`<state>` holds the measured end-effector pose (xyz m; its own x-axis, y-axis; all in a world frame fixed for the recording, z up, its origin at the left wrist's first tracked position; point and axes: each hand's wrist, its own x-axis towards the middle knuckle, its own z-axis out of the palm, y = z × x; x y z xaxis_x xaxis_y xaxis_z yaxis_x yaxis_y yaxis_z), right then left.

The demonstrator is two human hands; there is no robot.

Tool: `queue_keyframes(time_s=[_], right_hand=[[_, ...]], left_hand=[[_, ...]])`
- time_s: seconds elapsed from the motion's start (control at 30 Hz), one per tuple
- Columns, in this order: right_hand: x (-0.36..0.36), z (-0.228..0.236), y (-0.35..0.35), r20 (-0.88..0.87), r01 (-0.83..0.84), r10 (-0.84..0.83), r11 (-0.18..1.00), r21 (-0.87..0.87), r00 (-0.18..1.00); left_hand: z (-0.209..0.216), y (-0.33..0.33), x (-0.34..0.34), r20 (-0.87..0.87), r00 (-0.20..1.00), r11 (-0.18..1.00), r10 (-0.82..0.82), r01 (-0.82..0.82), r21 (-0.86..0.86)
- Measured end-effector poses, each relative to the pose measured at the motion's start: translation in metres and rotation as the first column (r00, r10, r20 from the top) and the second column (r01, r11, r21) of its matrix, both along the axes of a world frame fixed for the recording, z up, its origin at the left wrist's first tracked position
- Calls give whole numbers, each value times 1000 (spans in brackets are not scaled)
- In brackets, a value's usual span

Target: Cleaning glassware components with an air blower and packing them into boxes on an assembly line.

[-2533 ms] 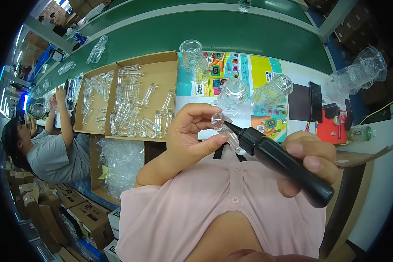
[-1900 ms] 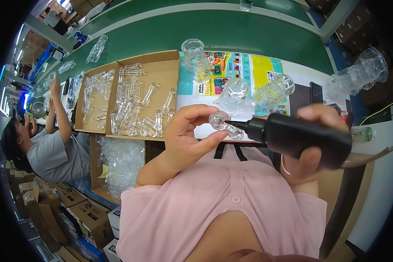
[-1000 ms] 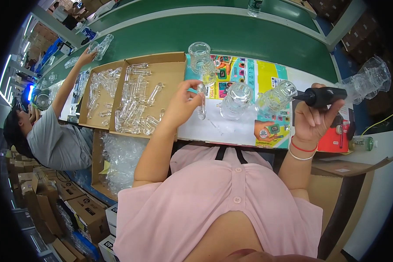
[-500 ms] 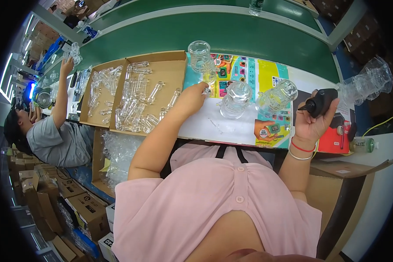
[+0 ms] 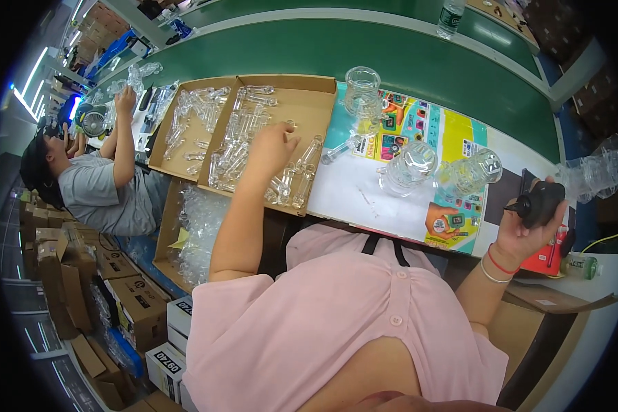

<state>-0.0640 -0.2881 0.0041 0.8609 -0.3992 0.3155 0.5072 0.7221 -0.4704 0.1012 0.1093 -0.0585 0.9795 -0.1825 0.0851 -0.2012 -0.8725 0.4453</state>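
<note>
My left hand (image 5: 273, 147) is over the cardboard tray (image 5: 316, 96), its thumb and forefinger apart around the end of a clear glass tube (image 5: 290, 124); the rest of that tube is hidden under the hand. More glass tubes (image 5: 244, 127) lie in the tray. At the right, my right hand (image 5: 525, 237) is closed round a black tool (image 5: 541, 204) with a thin pointed tip facing left. Between my hands stand clear ribbed glass vessels (image 5: 408, 168). The farthest glass vessel (image 5: 362, 93) has a glass tube (image 5: 340, 149) sticking out towards me.
Printed cardboard (image 5: 391, 206) covers the green bench (image 5: 268, 51). Stacked clear vessels (image 5: 594, 172) and a green-tinted bottle (image 5: 579, 266) are at the right. A water bottle (image 5: 450, 19) stands at the back. A co-worker (image 5: 103, 182) handles glass at the left, near cartons (image 5: 134, 309).
My left hand has left the farthest vessel, where a tube now shows, and moved left over the tray. The right hand still holds the black tool. The whole view has shifted.
</note>
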Motion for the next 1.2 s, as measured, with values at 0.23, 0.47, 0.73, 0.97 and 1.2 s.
queue_keyframes(time_s=[0.23, 0.47, 0.73, 0.97, 1.2], right_hand=[[4, 7, 16, -98, 183, -176, 980, 75, 980], [5, -1, 15, -70, 86, -81, 994, 63, 994], [17, 25, 53, -308, 390, -362, 920, 32, 880], [13, 37, 64, -293, 463, -452, 886, -38, 842], [5, 22, 54, -26, 194, -197, 976, -96, 980]], left_hand=[[-28, -2, -4, -119, 974, 930, -195, 222, 292], [-20, -5, -4, 42, 998, 999, 39, -38, -27], [62, -55, -64, 135, 985, 570, -104, 170, -804], [83, -91, -94, 294, 874, 395, -387, 445, -804], [83, -107, -103, 48, 832, 414, -552, 324, -851]])
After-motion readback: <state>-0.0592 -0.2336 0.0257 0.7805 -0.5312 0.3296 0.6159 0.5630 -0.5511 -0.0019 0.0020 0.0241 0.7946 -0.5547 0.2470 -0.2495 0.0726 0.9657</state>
